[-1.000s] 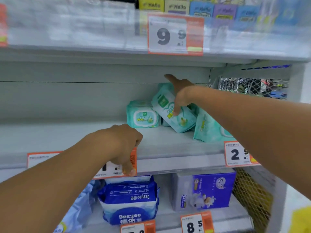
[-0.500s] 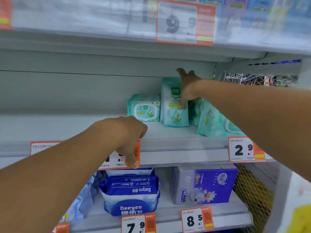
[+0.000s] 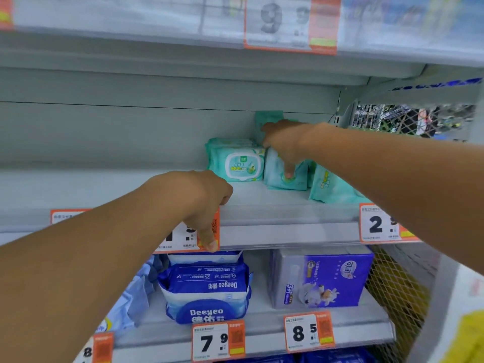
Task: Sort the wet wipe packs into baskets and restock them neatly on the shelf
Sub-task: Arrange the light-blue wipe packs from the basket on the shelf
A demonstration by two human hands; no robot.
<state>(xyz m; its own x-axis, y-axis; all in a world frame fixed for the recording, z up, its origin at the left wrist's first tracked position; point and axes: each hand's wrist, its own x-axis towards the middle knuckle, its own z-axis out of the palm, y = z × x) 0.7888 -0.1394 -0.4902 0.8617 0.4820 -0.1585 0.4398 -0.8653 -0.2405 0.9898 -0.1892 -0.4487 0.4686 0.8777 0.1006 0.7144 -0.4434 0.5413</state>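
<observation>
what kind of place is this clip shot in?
Most likely a shop aisle: tiered shelving with an orange-edged price tag clipped to the shelf edge, packaged goods below, and green wet wipe packs the right hand is arranging.

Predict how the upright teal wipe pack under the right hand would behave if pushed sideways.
The upright teal wipe pack stands on a narrow edge, so it would probably tip rather than slide. Its soft, creased film suggests it would flex under the right hand. The lidded pack beside it on the left might stop a fall that way.

right hand (image 3: 284,142) grips teal pack (image 3: 285,176) (upright) | left hand (image 3: 201,203) on shelf edge (image 3: 288,231)
</observation>
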